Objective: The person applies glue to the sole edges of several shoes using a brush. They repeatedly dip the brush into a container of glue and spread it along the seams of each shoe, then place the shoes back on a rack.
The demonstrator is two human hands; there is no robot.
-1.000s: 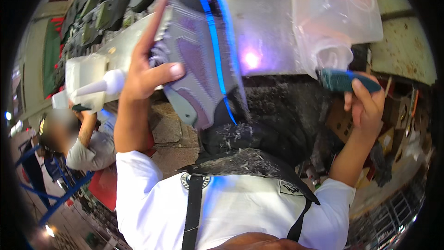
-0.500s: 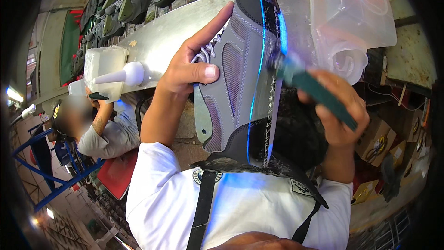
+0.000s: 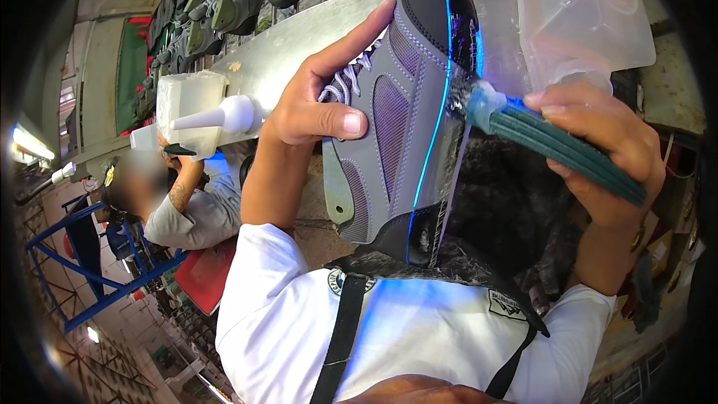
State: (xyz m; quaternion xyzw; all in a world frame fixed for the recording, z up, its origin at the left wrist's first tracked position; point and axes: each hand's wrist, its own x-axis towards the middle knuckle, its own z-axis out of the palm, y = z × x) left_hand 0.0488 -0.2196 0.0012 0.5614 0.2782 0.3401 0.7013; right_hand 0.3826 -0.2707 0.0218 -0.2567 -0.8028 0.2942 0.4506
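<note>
A grey shoe upper (image 3: 421, 116) with a black toe and heel stretches up the middle, turned on its side with its toe away from me. My left hand (image 3: 310, 108) grips it at the laces, thumb over the side and forefinger stretched toward the toe. In my right hand (image 3: 617, 138) is a brush with a green ridged handle (image 3: 557, 138). Its bristles touch the dark lower edge of the shoe, which looks wet and shiny. A bright blue line of light runs lengthwise along the side of the shoe.
A cloudy plastic container (image 3: 583, 15) stands on the metal bench (image 3: 288, 34) at far right. To the left are a square translucent tub (image 3: 187, 101) and a white nozzle bottle (image 3: 235, 114). Several grey shoes (image 3: 247, 0) hang on a rack beyond. Another person (image 3: 198, 213) sits at left.
My right hand and the brush have moved to the right, the bristles staying at the shoe's lower edge. The whole view has shifted slightly; my left hand keeps its hold.
</note>
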